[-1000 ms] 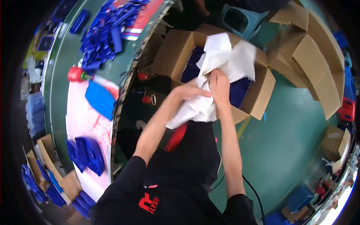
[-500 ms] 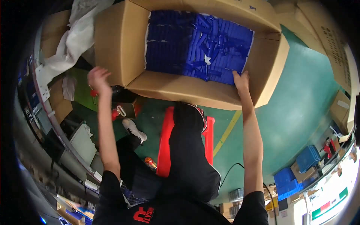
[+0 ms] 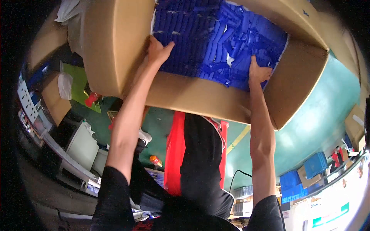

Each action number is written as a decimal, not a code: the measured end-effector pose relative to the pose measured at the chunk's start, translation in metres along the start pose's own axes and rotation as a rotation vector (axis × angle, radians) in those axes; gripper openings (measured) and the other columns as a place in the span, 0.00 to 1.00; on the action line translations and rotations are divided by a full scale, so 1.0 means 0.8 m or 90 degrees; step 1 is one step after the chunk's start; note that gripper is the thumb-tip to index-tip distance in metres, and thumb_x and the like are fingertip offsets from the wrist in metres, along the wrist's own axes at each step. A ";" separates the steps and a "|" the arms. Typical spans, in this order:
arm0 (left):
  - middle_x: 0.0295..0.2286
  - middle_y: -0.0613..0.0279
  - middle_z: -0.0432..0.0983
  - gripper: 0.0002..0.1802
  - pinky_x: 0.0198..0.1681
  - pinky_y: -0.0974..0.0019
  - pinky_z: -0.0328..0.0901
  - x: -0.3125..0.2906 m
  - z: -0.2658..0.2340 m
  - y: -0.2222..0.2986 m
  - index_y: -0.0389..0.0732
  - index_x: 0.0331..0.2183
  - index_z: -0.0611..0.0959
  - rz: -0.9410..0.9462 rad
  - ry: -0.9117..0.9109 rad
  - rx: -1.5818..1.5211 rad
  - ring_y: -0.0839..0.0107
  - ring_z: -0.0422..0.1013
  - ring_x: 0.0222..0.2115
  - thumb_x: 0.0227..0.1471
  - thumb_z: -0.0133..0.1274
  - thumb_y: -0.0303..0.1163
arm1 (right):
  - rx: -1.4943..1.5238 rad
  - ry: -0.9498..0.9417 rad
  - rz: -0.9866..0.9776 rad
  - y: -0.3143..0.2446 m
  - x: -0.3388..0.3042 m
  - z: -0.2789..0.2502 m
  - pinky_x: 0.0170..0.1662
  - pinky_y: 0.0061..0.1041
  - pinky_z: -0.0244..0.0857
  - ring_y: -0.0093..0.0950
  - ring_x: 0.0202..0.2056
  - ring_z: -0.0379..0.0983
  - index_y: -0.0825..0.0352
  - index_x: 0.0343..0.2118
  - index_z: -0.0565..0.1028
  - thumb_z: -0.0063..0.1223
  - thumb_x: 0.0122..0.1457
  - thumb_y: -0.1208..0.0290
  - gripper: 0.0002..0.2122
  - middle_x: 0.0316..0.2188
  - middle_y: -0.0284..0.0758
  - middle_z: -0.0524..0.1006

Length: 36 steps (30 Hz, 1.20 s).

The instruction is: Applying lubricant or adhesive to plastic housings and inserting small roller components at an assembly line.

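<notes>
A big open cardboard carton (image 3: 181, 90) stands before me, packed with blue tube-like pieces (image 3: 185, 54). The left part lies in neat rows; on the right, several loose pieces (image 3: 241, 34) lie crosswise over others. My left hand (image 3: 158, 52) is inside, at the left edge of the rows, thumb spread from the fingers. My right hand (image 3: 259, 72) rests on the blue pieces at the near right, beside the right wall, thumb and fingers apart. Its fingertips are partly hidden, and I see no piece lifted in either hand.
Below the carton is a red stool-like object (image 3: 174, 154) under my leg. An orange-labelled bottle (image 3: 155, 161) is on the green floor (image 3: 300, 111). Blue bins (image 3: 316, 165) stand at the right; a power strip (image 3: 27, 101) runs along the left bench.
My left hand has moved from outside the carton to its inner left side. My right hand has shifted slightly on the blue pieces. The carton appears larger and nearer in view.
</notes>
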State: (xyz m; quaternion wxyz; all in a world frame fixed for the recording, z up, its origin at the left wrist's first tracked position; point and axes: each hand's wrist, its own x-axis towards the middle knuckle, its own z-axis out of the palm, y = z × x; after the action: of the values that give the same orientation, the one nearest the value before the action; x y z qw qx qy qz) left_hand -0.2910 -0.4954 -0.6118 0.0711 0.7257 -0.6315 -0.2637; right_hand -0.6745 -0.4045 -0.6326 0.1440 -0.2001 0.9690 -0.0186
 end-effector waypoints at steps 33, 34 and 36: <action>0.37 0.53 0.79 0.29 0.46 0.61 0.67 -0.185 -0.252 0.385 0.41 0.44 0.78 -0.036 -0.145 -0.550 0.65 0.74 0.40 0.50 0.56 0.55 | 1.041 -0.585 -0.018 -0.091 -0.247 -0.362 0.51 0.37 0.69 0.35 0.48 0.73 0.61 0.57 0.65 0.49 0.61 0.65 0.21 0.51 0.40 0.72; 0.37 0.52 0.79 0.29 0.45 0.61 0.67 -0.209 -0.301 0.408 0.40 0.44 0.78 -0.010 -0.098 -0.523 0.66 0.74 0.40 0.50 0.57 0.54 | 1.042 -0.598 -0.053 -0.100 -0.266 -0.421 0.51 0.37 0.69 0.35 0.48 0.73 0.61 0.57 0.65 0.49 0.61 0.65 0.21 0.51 0.40 0.72; 0.35 0.51 0.79 0.27 0.44 0.61 0.68 -0.254 -0.394 0.446 0.38 0.41 0.79 0.032 -0.016 -0.527 0.66 0.75 0.39 0.49 0.59 0.52 | 1.011 -0.531 -0.112 -0.105 -0.312 -0.527 0.54 0.39 0.66 0.34 0.51 0.71 0.63 0.57 0.65 0.44 0.63 0.55 0.24 0.52 0.39 0.71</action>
State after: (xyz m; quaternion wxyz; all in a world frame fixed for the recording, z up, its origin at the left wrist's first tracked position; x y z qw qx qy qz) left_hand -0.4689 -0.4425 -0.1281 0.3557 0.6171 -0.4902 -0.5023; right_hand -0.5441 -0.3923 -0.1530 0.5776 -0.1052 0.5209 -0.6196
